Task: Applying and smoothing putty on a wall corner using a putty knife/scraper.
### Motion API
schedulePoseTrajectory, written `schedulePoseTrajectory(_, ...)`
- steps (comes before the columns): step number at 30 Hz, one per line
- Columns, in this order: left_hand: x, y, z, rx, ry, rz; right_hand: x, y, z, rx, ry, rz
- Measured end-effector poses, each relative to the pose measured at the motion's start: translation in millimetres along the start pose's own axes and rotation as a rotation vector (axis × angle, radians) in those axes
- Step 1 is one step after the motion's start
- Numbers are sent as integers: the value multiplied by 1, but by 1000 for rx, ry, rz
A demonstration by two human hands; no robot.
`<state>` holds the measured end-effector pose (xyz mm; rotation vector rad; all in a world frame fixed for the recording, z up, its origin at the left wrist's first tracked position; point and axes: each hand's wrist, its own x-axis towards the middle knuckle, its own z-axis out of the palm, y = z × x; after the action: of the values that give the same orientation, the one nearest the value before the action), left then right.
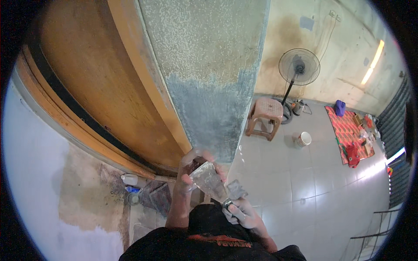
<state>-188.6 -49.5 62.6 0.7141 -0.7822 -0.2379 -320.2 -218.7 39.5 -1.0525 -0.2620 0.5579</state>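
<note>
A wide putty knife (pixel 208 177) with a smeared, pale blade is in front of my chest, tilted up to the left. My right hand (pixel 242 214) is closed round its handle end. A second, smaller smeared blade (pixel 237 190) sticks out beside that hand; its handle is hidden. My left hand (pixel 197 160), partly blurred, is behind the wide blade, thumb at one edge and fingers at the other. Just beyond is a narrow wall column (pixel 209 113), coated grey low down and speckled pale above.
Left of the column is a brown wooden door (pixel 100 87) in its frame. Bottles (pixel 129 179) stand on the floor at lower left. To the right are a plastic stool (pixel 267 111), a standing fan (pixel 299 67), a white bucket (pixel 304 139) and a red patterned mat (pixel 344 130) with loose items.
</note>
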Motion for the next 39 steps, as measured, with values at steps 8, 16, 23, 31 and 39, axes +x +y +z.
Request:
schedulePoseTrajectory(8, 1, 12, 8, 204, 33, -36, 24, 1, -7, -634, 163, -307)
schedulePoseTrajectory(16, 22, 3, 40, 509, 378, 48, 74, -38, 13, -783, 583, -358)
schedulePoseTrajectory(23, 13, -50, 9, 159, 667, -388, 103, -20, -1, -947, 727, -630)
schedulePoseTrajectory(31, 7, -58, -7, 115, 629, -453, 101, -23, 9, -840, 743, -442)
schedulePoseTrajectory(39, 20, -35, 17, 236, 712, -475, 95, -13, 7, -822, 757, -323)
